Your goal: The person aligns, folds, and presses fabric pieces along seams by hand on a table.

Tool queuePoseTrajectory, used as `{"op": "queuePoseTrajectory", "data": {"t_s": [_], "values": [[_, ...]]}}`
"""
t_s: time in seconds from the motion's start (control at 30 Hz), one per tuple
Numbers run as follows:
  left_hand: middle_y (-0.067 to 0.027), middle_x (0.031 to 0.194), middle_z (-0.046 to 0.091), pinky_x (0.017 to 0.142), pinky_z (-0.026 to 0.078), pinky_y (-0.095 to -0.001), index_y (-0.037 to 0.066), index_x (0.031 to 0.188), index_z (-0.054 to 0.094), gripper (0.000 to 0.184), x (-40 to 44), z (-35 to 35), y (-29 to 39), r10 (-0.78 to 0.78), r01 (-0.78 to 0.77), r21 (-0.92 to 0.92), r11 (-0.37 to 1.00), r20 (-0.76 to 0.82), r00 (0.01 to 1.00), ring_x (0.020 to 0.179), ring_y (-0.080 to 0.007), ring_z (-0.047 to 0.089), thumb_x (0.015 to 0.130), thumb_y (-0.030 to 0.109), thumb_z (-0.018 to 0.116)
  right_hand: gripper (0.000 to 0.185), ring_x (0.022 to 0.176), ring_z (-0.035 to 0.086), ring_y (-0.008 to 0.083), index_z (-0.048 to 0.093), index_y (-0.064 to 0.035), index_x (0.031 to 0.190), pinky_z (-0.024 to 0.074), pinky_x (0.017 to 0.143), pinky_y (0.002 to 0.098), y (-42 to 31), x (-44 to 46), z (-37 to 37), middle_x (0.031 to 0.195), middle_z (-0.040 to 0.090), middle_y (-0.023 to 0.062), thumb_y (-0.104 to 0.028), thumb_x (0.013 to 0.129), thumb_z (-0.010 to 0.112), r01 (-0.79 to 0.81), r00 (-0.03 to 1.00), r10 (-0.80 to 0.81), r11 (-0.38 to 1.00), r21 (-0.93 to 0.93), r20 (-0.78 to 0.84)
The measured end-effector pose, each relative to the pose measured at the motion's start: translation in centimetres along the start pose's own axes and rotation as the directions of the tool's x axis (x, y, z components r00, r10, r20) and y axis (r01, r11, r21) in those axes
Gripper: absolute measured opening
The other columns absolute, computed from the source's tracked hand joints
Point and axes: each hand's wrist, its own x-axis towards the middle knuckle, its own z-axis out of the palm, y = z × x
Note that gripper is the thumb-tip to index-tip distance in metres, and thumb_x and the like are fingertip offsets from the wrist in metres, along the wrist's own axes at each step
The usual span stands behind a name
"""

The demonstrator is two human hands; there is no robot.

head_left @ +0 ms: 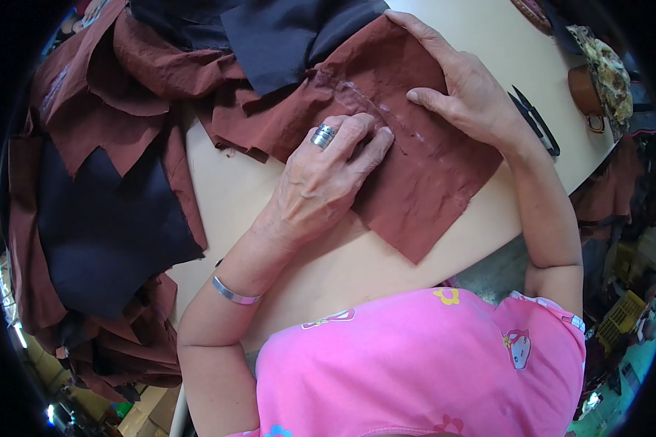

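A reddish-brown cloth piece [430, 197] lies on the table, with whitish marks and a creased line across it. My left hand [328, 167], wearing a silver ring and bangle, has its fingers curled down and pressed together on the cloth near that line. Whether something small is between the fingertips is hidden. At the cloth's upper right edge rests my right hand [466, 87], thumb and forefinger spread wide over the fabric. Black cloth [270, 44] joins or overlaps the brown at the top; which of these I cannot tell.
Black-handled scissors [536, 120] lie to the right on the pale table [233, 197]. A heap of brown and black cloth [109, 218] hangs over the left side. Beyond the right edge are a brown cup-like container [584, 91] and a yellow basket [622, 320].
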Motion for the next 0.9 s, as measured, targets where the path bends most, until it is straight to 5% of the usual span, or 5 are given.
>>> {"op": "queuePoseTrajectory", "data": {"t_s": [0.27,0.47,0.9], "values": [[-0.0091,0.114,0.049,0.079,0.047,-0.0316,0.003,0.106,0.060,0.032,0.1,0.0,0.1,-0.002,0.002,-0.002,1.000,0.008,1.000,0.096,-0.0229,0.055,0.075,0.008,0.053,0.082,0.135,0.030,0.0317,0.020,-0.0001,0.144,0.0204,0.112,0.0334,0.5,-0.3,0.1,0.145,0.030,0.0221,0.006,0.072,0.060,0.124,0.991,-0.117,0.987,0.099,-0.067],[-0.0117,0.125,0.051,0.086,0.047,-0.0363,0.002,0.107,0.061,0.042,0.6,-0.6,0.2,0.000,0.005,-0.056,0.998,0.093,0.996,0.099,-0.0295,0.056,0.067,-0.008,0.055,0.081,0.134,0.031,0.0328,0.024,-0.0001,0.143,0.0220,0.112,0.0337,0.2,-0.1,0.0,0.143,0.033,0.0234,0.005,0.071,0.060,0.011,0.999,-0.008,0.996,0.087,-0.037],[-0.0102,0.113,0.048,0.080,0.050,-0.0344,0.009,0.110,0.061,0.045,0.5,-0.3,-0.1,-0.072,0.076,-0.098,0.992,0.037,0.997,0.096,-0.0270,0.055,0.068,-0.006,0.054,0.078,0.134,0.032,0.0337,0.027,0.0003,0.141,0.0233,0.112,0.0350,1.0,-0.3,0.4,0.143,0.033,0.0235,0.003,0.072,0.062,0.093,0.993,-0.089,0.994,0.053,-0.076]]}}
